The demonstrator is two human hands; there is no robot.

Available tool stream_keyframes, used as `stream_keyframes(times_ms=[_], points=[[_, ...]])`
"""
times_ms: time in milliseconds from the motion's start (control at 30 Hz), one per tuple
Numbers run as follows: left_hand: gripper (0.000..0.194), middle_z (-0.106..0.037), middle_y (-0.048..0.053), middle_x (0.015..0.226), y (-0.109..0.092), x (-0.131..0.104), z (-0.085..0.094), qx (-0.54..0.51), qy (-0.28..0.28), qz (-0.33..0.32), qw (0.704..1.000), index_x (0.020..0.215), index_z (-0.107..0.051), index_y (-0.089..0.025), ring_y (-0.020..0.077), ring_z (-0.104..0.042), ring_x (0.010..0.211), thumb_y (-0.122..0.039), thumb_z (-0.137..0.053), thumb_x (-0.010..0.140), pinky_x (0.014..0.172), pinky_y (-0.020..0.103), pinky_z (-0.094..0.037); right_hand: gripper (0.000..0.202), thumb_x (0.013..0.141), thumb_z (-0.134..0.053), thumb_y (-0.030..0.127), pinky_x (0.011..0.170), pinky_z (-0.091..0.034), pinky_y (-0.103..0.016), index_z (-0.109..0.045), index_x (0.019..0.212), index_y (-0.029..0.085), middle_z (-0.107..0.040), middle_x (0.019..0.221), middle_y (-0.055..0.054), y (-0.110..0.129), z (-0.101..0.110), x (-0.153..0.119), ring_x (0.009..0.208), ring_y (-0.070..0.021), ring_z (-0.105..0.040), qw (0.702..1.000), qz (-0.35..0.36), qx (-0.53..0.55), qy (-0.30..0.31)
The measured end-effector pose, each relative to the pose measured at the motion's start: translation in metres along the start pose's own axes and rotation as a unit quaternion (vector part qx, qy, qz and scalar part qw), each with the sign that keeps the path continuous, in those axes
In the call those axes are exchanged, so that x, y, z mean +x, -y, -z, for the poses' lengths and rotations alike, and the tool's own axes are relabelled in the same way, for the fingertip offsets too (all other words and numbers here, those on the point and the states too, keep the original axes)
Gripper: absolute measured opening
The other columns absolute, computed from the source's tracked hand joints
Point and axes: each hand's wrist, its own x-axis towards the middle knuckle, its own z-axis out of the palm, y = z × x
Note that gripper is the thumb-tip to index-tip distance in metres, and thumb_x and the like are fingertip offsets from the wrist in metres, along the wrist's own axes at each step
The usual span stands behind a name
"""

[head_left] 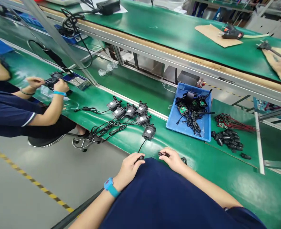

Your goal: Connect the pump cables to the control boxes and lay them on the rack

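A: Take the blue tray (172,117) as your landmark. Both your hands are in front of it, toward you and to its left, and they are apart. Your left hand (129,167) pinches a small black connector (142,157) between thumb and fingers.

B: Your right hand (172,159) is nearer the tray, and it is closed on a second black connector (159,154). Can you tell whether its cable is the coil (184,160) beside your right wrist?

A: No, your hand hides that. But a cable (142,146) runs down to your left hand from the closest black unit (149,132), which lies left of the tray with a white label facing up.

B: Five more labelled units (131,110) sit farther left of the tray, their cables (108,128) trailing across your green bench (128,141). Inside the tray you have black cables and green circuit boards (183,109).

A: Right of the tray are your black caps (231,140), with red-and-black wires (238,123) behind them. Well left of it, a co-worker (47,116) holds a black part (51,81) in both hands.
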Motion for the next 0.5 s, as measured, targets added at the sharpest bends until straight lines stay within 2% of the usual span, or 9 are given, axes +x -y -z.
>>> stream_keyframes(times_ms=[133, 233, 333, 500], points=[[0.031, -0.064, 0.005, 0.090, -0.011, 0.012, -0.005, 0.002, 0.079, -0.050, 0.996, 0.122, -0.065, -0.020, 0.0151, -0.062, 0.082, -0.029, -0.044, 0.102, 0.077, 0.029, -0.054, 0.022, 0.089, -0.070, 0.043, 0.078, -0.051, -0.033, -0.072, 0.092, 0.021, -0.068, 0.089, -0.004, 0.027, 0.002, -0.014, 0.083, -0.0186, -0.063, 0.999, 0.021, 0.044, -0.019], [0.032, -0.064, 0.006, 0.092, -0.017, 0.017, -0.007, -0.005, 0.124, -0.051, 0.991, 0.123, -0.064, -0.020, 0.0154, -0.061, 0.084, -0.027, -0.041, 0.103, 0.078, 0.029, -0.054, 0.023, 0.089, -0.070, 0.044, 0.078, -0.052, -0.033, -0.073, 0.091, 0.022, -0.070, 0.089, -0.004, 0.035, 0.002, -0.019, 0.083, -0.0186, -0.065, 0.998, 0.042, 0.040, -0.034], [0.030, -0.066, 0.006, 0.093, -0.019, 0.019, -0.009, -0.005, 0.145, -0.043, 0.988, 0.118, -0.065, -0.020, 0.0161, -0.062, 0.083, -0.028, -0.041, 0.103, 0.079, 0.030, -0.054, 0.022, 0.093, -0.065, 0.043, 0.077, -0.051, -0.032, -0.072, 0.095, 0.021, -0.070, 0.089, -0.004, 0.043, 0.006, -0.023, 0.082, -0.0176, -0.064, 0.997, 0.064, 0.014, -0.030], [0.030, -0.065, 0.005, 0.091, -0.023, 0.019, -0.008, -0.003, 0.146, -0.051, 0.988, 0.117, -0.066, -0.022, 0.0157, -0.061, 0.081, -0.027, -0.041, 0.103, 0.076, 0.029, -0.053, 0.028, 0.102, -0.051, 0.040, 0.078, -0.051, -0.031, -0.071, 0.105, 0.022, -0.070, 0.091, -0.004, 0.057, 0.012, -0.021, 0.083, -0.0170, -0.064, 0.994, 0.096, -0.040, 0.031]])
